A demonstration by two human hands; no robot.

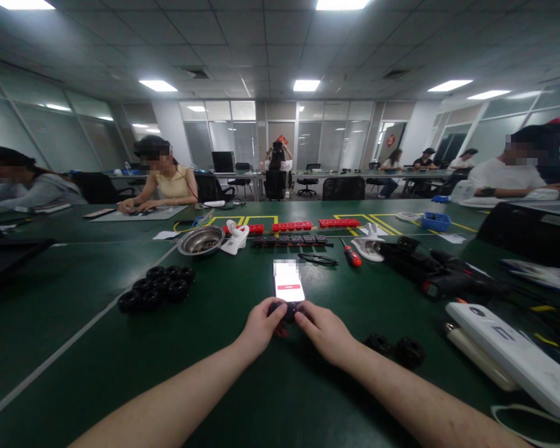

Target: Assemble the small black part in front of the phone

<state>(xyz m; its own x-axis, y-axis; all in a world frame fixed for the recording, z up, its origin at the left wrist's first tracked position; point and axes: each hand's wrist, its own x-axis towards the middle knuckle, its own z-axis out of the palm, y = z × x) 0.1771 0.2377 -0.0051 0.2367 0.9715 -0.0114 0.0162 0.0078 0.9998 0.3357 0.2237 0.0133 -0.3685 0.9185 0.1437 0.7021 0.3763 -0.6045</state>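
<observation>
Being held between the left hand and the right hand is a black wheel-like part, above the near half of the green tabletop. Each hand is closed in on it from its own side, thumb and fingers drawn together, and its outline is partly covered by them. Just beyond both hands a lit phone is laid, its near end hidden, so the space straight ahead is taken up. Well apart to the left of the left hand, a cluster of black wheels is gathered. To the right of the right hand, near its forearm, two loose wheels are set, and farther out a flat white device is seen, with black equipment beyond. Past the phone, ahead of the hands, dark-framed glasses, a red-handled screwdriver and a black segmented strip are laid out, with three red trays behind. Ahead and to the left of the left hand, a metal bowl is placed beside a white bracket; its small contents cannot be made out.
</observation>
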